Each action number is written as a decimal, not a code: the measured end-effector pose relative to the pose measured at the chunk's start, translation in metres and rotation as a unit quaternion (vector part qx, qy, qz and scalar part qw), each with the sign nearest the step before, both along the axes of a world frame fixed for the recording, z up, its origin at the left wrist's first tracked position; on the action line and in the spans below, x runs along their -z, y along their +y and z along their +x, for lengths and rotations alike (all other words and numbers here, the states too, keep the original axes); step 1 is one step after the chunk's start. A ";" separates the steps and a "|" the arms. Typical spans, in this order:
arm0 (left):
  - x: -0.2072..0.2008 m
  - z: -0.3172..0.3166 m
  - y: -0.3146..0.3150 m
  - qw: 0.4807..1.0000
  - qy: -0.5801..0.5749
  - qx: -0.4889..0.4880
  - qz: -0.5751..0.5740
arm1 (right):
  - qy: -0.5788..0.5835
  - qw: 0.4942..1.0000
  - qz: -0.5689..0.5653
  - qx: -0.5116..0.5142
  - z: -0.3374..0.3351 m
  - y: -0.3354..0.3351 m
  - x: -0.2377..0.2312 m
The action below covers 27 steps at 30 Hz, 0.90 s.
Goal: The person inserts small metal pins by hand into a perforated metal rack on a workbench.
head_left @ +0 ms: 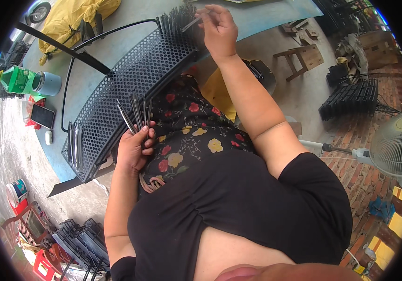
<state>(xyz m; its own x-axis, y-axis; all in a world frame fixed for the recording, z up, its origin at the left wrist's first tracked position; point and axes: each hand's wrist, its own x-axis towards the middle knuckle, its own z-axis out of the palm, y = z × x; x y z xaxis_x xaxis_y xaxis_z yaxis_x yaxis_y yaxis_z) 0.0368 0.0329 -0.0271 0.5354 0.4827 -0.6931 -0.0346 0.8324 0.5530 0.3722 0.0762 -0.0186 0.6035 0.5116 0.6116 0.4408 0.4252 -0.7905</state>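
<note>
A long, curved black perforated metal panel (133, 70) lies across the pale blue table in front of me. My left hand (137, 147) is closed round several thin dark metal strips (137, 110), which fan upward over the panel's near edge. Up at the panel's far right end, my right hand (219, 30) pinches one slender greyish strip (190, 24) between thumb and fingers. Just beside it stands a dense cluster of black strips (175, 23) on the panel. A smaller group of shiny strips (75, 143) rests at the left end. How the strips are attached cannot be made out.
A black bar frame (65, 93) rises behind the panel. On the blue table (63, 159) are a green container (17, 78), a blue cup (48, 84), a phone (42, 116) and a yellow cover (65, 23). A wooden stool (301, 61) and a fan (393, 145) stand to the right.
</note>
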 end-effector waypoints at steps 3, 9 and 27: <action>0.003 -0.001 0.001 1.000 0.003 -0.003 -0.003 | -0.061 0.998 -0.012 0.015 -0.001 0.007 0.003; 0.000 0.002 0.000 1.000 0.014 0.005 0.007 | -0.137 0.990 -0.034 -0.001 0.002 0.015 0.006; 0.003 -0.004 0.000 0.990 -0.138 0.031 -0.006 | -0.305 0.948 -0.092 -0.003 -0.035 0.017 -0.003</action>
<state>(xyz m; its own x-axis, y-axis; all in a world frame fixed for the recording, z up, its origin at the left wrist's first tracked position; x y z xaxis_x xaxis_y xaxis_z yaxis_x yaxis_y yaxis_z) 0.0325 0.0330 -0.0296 0.7333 0.4357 -0.5220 -0.1318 0.8443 0.5194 0.3377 0.0932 -0.0161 0.1631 0.6464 0.7454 0.8379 0.3082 -0.4505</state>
